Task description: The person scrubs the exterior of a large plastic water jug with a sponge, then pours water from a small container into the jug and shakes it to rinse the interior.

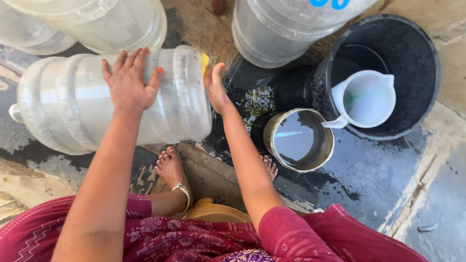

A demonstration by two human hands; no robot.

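Under the left hand (128, 80), a large clear plastic water jug (97, 99) lies on its side on the wet stone floor (369, 174). That hand rests flat on the jug's wall, fingers spread, gripping nothing. The right hand (216, 90) is open against the jug's base and presses a yellow sponge (205, 60) there, of which only an edge shows. Three more clear plastic jugs are in view: two beyond the left hand (116, 22) (26, 36) and one beyond the right hand (276, 29). Just right of the right forearm stands one round metal pot (298, 140) holding water. Farther right, one black plastic bucket (412, 63) holds one white plastic jug with a handle (366, 99). Two bare feet rest on the floor below the hands.
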